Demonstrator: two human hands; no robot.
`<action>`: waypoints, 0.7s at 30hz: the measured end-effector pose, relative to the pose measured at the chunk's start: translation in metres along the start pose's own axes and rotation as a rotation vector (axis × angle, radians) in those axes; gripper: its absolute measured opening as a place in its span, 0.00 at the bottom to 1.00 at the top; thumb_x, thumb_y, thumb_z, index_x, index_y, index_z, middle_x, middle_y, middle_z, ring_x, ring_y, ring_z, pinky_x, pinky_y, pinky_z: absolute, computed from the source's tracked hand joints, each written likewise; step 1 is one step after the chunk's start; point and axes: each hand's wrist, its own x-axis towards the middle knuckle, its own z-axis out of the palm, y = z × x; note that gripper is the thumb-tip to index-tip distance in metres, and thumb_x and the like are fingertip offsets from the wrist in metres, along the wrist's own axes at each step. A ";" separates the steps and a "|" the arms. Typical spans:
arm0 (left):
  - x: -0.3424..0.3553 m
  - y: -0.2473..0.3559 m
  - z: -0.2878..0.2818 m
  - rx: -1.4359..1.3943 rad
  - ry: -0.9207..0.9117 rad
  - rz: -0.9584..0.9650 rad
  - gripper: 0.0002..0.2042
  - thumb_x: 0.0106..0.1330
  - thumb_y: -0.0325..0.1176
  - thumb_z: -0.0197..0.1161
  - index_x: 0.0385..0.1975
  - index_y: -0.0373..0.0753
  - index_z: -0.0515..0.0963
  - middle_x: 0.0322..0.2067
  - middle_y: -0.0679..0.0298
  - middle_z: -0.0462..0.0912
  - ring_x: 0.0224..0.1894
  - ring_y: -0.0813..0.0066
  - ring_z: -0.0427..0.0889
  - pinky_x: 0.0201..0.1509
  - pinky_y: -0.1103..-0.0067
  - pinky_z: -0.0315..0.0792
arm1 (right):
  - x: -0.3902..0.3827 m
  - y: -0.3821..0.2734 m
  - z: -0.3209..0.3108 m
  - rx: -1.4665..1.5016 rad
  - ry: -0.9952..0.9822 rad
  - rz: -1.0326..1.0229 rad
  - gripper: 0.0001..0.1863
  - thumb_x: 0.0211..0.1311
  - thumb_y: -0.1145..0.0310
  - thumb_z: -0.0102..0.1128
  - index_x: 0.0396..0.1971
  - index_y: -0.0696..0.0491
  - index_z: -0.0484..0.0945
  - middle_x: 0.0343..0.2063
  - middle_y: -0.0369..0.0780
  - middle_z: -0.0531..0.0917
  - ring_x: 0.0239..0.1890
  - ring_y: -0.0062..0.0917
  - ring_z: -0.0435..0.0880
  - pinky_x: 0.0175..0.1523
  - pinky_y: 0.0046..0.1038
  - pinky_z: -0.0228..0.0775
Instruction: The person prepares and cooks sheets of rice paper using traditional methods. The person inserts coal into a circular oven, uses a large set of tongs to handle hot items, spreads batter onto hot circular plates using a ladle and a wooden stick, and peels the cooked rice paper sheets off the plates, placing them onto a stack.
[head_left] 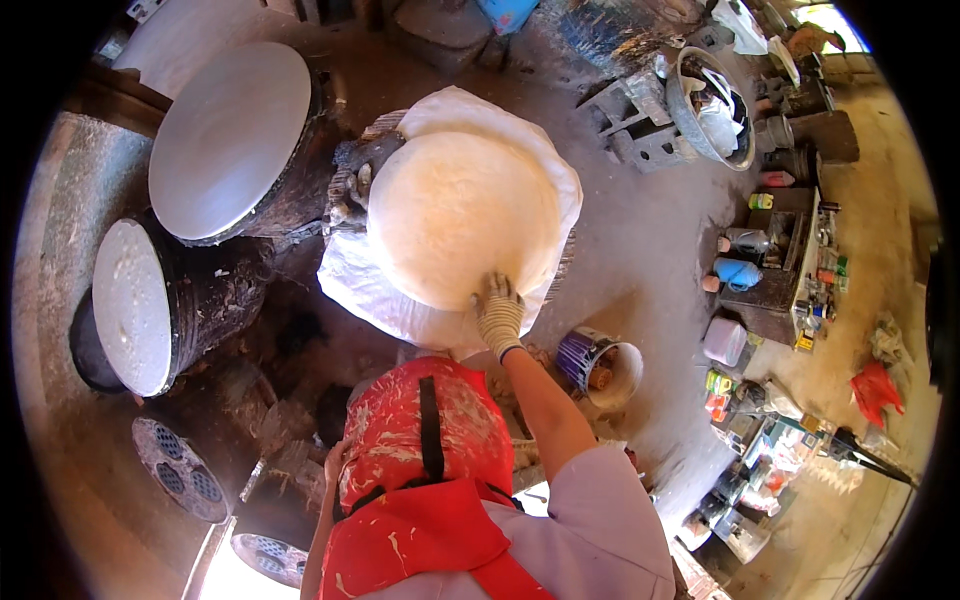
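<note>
My right hand (497, 312), in a striped knit glove, rests with its fingers apart on the near edge of a large, pale round sheet (455, 205). A white cloth (360, 292) lies under the sheet on a rough round stand (564, 262). Only a sliver of my left hand (334, 462) shows beside my red, smeared apron (420, 415); its fingers are hidden.
Two round griddles (230, 140) on dark drums stand at left, above perforated cylinders (180, 465). A purple bucket (590, 360) is right of me, a metal basin (715, 105) beside grey blocks (655, 145) further back, and cluttered shelves (765, 300) line the right.
</note>
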 end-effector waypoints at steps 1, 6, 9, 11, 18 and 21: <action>0.000 0.013 -0.005 -0.018 0.017 0.055 0.16 0.58 0.31 0.58 0.47 0.40 0.74 0.43 0.57 0.78 0.44 0.62 0.77 0.48 0.74 0.69 | -0.005 0.000 -0.002 0.014 0.016 0.050 0.32 0.55 0.54 0.54 0.57 0.55 0.61 0.57 0.47 0.65 0.57 0.38 0.64 0.58 0.40 0.56; 0.001 0.059 -0.017 -0.098 0.045 0.035 0.16 0.57 0.27 0.57 0.46 0.39 0.74 0.44 0.57 0.77 0.44 0.63 0.77 0.47 0.75 0.70 | -0.013 0.003 0.035 1.122 0.353 0.892 0.21 0.54 0.64 0.62 0.44 0.60 0.69 0.32 0.44 0.76 0.31 0.27 0.73 0.37 0.25 0.67; 0.011 0.056 -0.023 -0.089 -0.029 0.013 0.16 0.56 0.25 0.56 0.46 0.39 0.74 0.44 0.56 0.77 0.45 0.63 0.77 0.47 0.75 0.71 | -0.015 0.016 0.068 1.262 0.352 1.128 0.14 0.53 0.62 0.62 0.33 0.55 0.71 0.16 0.35 0.73 0.15 0.19 0.69 0.19 0.20 0.62; 0.009 0.058 -0.025 -0.102 -0.026 -0.007 0.16 0.56 0.25 0.56 0.46 0.39 0.73 0.43 0.56 0.77 0.45 0.63 0.78 0.47 0.75 0.71 | -0.010 0.007 0.044 1.502 0.302 1.205 0.13 0.52 0.61 0.63 0.25 0.52 0.70 0.11 0.33 0.70 0.10 0.18 0.65 0.13 0.20 0.56; 0.009 0.044 -0.025 -0.072 0.002 0.087 0.17 0.56 0.24 0.55 0.47 0.39 0.73 0.43 0.55 0.77 0.43 0.64 0.78 0.46 0.75 0.72 | -0.004 0.006 0.035 1.406 0.290 1.339 0.16 0.50 0.56 0.63 0.24 0.52 0.70 0.11 0.33 0.69 0.10 0.20 0.64 0.14 0.21 0.56; 0.010 0.038 -0.023 -0.120 0.000 0.096 0.17 0.56 0.24 0.56 0.48 0.39 0.73 0.43 0.55 0.77 0.43 0.64 0.78 0.46 0.75 0.71 | -0.007 -0.006 0.027 1.439 0.314 1.366 0.18 0.50 0.53 0.64 0.24 0.51 0.70 0.12 0.33 0.69 0.11 0.20 0.66 0.15 0.21 0.58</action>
